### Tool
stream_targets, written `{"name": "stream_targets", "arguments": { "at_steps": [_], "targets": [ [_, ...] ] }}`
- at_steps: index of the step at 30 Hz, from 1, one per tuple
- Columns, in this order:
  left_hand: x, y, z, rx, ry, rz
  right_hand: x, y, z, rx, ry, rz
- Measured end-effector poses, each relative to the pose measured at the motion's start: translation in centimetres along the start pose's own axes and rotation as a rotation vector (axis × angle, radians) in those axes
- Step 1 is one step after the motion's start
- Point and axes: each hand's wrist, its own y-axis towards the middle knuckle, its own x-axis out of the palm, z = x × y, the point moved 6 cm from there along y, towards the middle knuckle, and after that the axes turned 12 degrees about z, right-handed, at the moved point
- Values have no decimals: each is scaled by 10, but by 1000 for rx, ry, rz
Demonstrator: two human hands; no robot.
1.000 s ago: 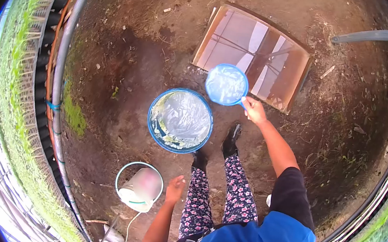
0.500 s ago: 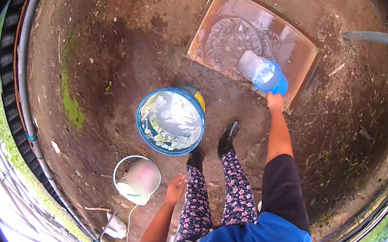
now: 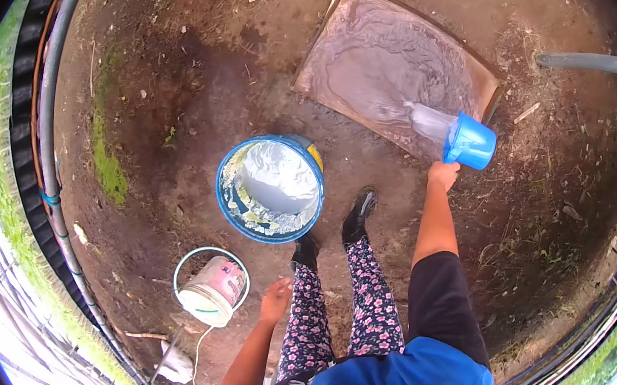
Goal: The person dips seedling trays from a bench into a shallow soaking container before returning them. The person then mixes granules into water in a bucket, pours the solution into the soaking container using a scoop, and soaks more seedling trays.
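Observation:
My right hand [image 3: 443, 176] grips a blue plastic jug [image 3: 474, 143], tipped on its side. Pale liquid [image 3: 429, 121] streams from its mouth into a shallow rectangular tray [image 3: 308, 78] on the ground, where the cloudy surface ripples. My left hand [image 3: 276, 298] hangs beside my left leg, fingers loosely bent and apart, with nothing visible in it. Between my feet and the tray, to the left, stands a large blue-rimmed barrel [image 3: 220, 182] holding whitish liquid, with pale residue on its inner wall. A white bucket [image 3: 215, 287] with a raised handle stands left of my left hand.
A grey hose or pipe [image 3: 593, 64] reaches in from the right, near the tray's far corner. Along the left edge run a long pipe [image 3: 50, 87] and black ridged material. A white cloth or bag [image 3: 176, 364] and a thin cord [image 3: 197, 355] lie near the bucket.
My right hand has swung the jug right and tipped it further, and the stream is thinner. Ripples have spread across the tray. My left hand has barely moved.

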Motion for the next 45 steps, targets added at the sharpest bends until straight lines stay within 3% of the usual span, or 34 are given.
{"name": "stream_targets", "arguments": {
  "at_steps": [7, 10, 12, 14, 16, 18, 20, 21, 25, 29, 32, 35, 41, 44, 45],
  "targets": [
    [-9, -13, -16, -30, -114, -19, -39, -41, 7, -99, 167, 292],
    [-21, -18, -24, -18, -124, -15, -38, -82, 6, -239, 343, 266],
    [-32, -22, -29, -29, -156, -26, -46, -135, -2, -484, 748, 93],
    [-38, -20, -53, -29, -214, -19, -64, -200, -5, -521, 779, -86],
    [-44, -19, -77, -18, -253, -8, -75, -266, 3, -659, 763, -270],
    [-52, -19, -97, 2, -279, 18, -71, -326, 18, -604, 588, -538],
    [-60, -19, -116, 5, -312, 20, -57, -373, 24, -885, 514, -417],
    [-66, -20, -124, 2, -327, 25, -49, -390, 21, -903, 401, -507],
    [-84, -21, -162, -57, -312, 66, 2, -424, 5, -1135, 1, -419],
    [-96, -21, -192, -141, -346, 75, 55, -430, -8, -1025, -296, -469],
    [-89, -18, -236, -182, -439, 73, 87, -426, -7, -894, -346, -444],
    [-90, -18, -258, -220, -431, 82, 108, -430, -4, -762, -293, -466],
    [-79, -17, -281, -276, -403, 74, 164, -435, -4, -747, -196, -679],
    [-73, -13, -280, -273, -384, 56, 186, -422, -6, -908, -46, -547],
    [-73, -13, -277, -270, -384, 54, 185, -420, -4, -752, -32, -668]
  ]
}}
